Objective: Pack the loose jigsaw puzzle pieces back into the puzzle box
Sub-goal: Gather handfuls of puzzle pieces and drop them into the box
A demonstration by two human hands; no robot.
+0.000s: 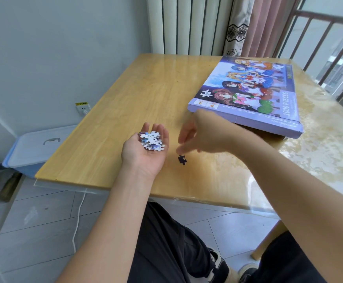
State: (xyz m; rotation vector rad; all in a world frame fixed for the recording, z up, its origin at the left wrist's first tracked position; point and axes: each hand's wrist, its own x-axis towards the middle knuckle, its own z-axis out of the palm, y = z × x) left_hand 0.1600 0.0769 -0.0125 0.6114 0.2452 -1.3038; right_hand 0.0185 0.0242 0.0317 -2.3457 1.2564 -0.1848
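Head view: left hand [146, 149] cups pieces [151, 140] – right hand [197, 133] loose-fingered over dark piece [182, 159], box [248, 94] beyond.

Bright daylight from right window [334, 64], tabletop glare, wide-angle distortion

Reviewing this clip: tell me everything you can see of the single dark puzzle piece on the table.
The dark piece is one small jigsaw piece, near black with a bluish tint, apparently cardboard, with knobs and notches along its outline. It lies flat on the wooden table, near the front edge, apart from the pile in the left hand. The blurred right hand reaches down just above it; its fingertips are at the piece's upper edge, but contact cannot be told. The box lies farther back.
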